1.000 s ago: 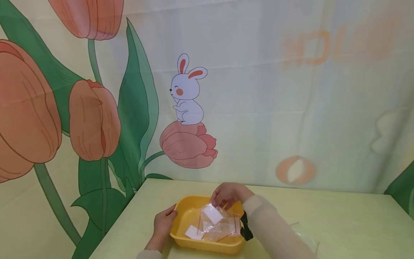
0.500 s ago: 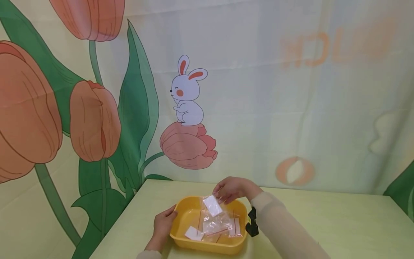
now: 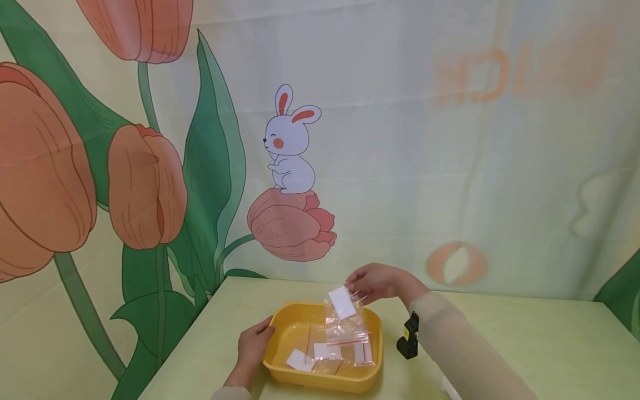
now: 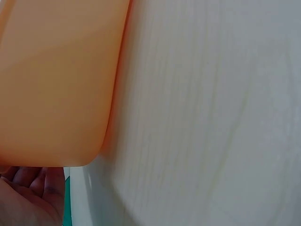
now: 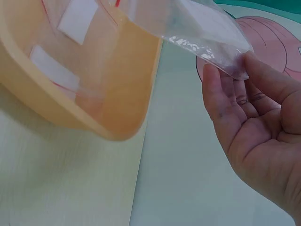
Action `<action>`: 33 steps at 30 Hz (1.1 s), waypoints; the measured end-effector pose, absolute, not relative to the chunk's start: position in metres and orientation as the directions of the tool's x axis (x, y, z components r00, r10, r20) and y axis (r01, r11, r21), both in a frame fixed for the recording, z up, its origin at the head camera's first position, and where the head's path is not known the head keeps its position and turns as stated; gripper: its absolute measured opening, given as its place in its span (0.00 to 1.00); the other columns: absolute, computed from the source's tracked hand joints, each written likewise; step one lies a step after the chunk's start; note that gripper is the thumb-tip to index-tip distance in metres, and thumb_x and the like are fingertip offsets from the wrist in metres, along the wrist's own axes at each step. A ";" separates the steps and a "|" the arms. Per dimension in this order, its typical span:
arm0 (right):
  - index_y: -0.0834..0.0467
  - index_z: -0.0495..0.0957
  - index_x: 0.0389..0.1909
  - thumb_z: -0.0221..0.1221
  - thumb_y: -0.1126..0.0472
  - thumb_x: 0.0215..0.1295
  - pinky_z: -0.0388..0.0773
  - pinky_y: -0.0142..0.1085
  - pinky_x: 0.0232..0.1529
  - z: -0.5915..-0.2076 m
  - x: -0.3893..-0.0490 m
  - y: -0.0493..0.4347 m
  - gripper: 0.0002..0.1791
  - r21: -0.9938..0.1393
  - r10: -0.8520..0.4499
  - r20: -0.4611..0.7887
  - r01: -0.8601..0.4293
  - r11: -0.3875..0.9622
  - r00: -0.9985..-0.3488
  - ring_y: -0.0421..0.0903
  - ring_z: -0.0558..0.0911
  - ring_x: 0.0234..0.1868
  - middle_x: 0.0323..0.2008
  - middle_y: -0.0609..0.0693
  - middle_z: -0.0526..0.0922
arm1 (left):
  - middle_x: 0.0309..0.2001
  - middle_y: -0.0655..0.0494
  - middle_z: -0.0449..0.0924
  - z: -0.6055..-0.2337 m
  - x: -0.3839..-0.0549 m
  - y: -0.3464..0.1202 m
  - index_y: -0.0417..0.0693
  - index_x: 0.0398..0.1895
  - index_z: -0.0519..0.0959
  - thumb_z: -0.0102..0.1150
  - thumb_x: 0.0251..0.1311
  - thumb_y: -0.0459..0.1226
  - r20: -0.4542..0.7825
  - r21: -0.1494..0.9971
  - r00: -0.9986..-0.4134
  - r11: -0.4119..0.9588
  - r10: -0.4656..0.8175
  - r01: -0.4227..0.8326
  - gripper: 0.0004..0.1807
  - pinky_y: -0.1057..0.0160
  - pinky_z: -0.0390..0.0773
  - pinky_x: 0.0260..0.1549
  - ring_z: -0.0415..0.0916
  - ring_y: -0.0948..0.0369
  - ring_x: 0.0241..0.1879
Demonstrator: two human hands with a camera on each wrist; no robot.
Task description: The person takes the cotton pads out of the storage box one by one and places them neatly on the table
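Observation:
In the head view, my left hand [image 3: 254, 345] grips the left rim of a yellow plastic tray [image 3: 325, 381], thumb over the edge. My right hand [image 3: 381, 283] pinches the corner of a clear zip bag [image 3: 346, 329] holding a white card [image 3: 342, 303]. That bag hangs over the tray's back right part, its red seal line lowest. In the right wrist view, thumb and fingertips meet at the corner of the raised bag [image 5: 207, 28]. Several more clear bags with white cards [image 3: 301, 360] lie inside the tray. In the left wrist view, the tray's outer wall [image 4: 56, 108] hides most of the left hand.
The tray stands on a pale yellow-green table [image 3: 525, 339]. A black device [image 3: 409, 336] is strapped at the right wrist. Something white [image 3: 450, 388] shows by the right sleeve at the bottom. Behind the table hangs a printed curtain [image 3: 390, 166] with tulips and a rabbit.
My right hand has risen and moved right, drawing the zip bag up from the others. The left hand and tray have stayed in place.

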State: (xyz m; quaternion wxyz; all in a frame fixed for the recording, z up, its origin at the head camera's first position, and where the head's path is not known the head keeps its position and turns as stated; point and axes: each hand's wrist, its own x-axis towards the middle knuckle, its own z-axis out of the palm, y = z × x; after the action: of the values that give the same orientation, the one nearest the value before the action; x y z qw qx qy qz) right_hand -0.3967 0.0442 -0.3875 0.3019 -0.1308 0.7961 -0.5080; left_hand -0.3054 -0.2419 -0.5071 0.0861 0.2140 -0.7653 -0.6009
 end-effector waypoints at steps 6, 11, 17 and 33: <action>0.65 0.78 0.53 0.55 0.63 0.76 0.88 0.30 0.39 -0.391 -0.401 0.068 0.12 -0.901 -0.513 -0.336 0.110 0.420 -0.790 0.42 0.81 0.36 0.35 0.49 0.81 | 0.70 0.36 0.70 -0.508 -0.305 -0.241 0.33 0.67 0.73 0.51 0.73 0.32 -0.127 0.954 -0.896 0.195 -0.426 -0.229 0.22 0.42 0.70 0.71 0.65 0.38 0.74; 0.64 0.76 0.54 0.53 0.64 0.77 0.86 0.27 0.36 -0.394 -0.402 0.091 0.11 -0.920 -0.541 -0.321 0.120 0.373 -0.777 0.38 0.80 0.35 0.34 0.46 0.81 | 0.71 0.37 0.70 -0.507 -0.307 -0.241 0.34 0.67 0.73 0.51 0.74 0.33 -0.144 0.950 -0.889 0.190 -0.435 -0.246 0.22 0.42 0.71 0.71 0.65 0.38 0.74; 0.63 0.76 0.52 0.51 0.66 0.77 0.86 0.26 0.34 -0.397 -0.398 0.117 0.09 -0.930 -0.545 -0.330 0.166 0.328 -0.771 0.36 0.82 0.33 0.34 0.45 0.81 | 0.71 0.37 0.70 -0.508 -0.307 -0.241 0.34 0.67 0.73 0.50 0.74 0.33 -0.151 0.949 -0.889 0.189 -0.432 -0.253 0.22 0.42 0.71 0.71 0.65 0.38 0.74; 0.58 0.77 0.47 0.52 0.65 0.77 0.88 0.27 0.38 -0.428 -0.371 0.185 0.07 -0.955 -0.554 -0.294 0.216 0.203 -0.779 0.35 0.84 0.34 0.35 0.44 0.82 | 0.71 0.35 0.68 -0.505 -0.303 -0.240 0.31 0.67 0.71 0.49 0.74 0.31 -0.129 0.959 -0.906 0.181 -0.404 -0.217 0.22 0.42 0.71 0.70 0.64 0.37 0.74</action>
State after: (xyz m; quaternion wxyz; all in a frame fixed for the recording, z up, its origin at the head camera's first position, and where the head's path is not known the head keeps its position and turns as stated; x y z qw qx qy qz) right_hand -0.3705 0.1849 -0.4283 0.3107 -0.1187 0.7107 -0.6199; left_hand -0.3034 -0.2405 -0.5051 0.0772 0.2032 -0.7645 -0.6069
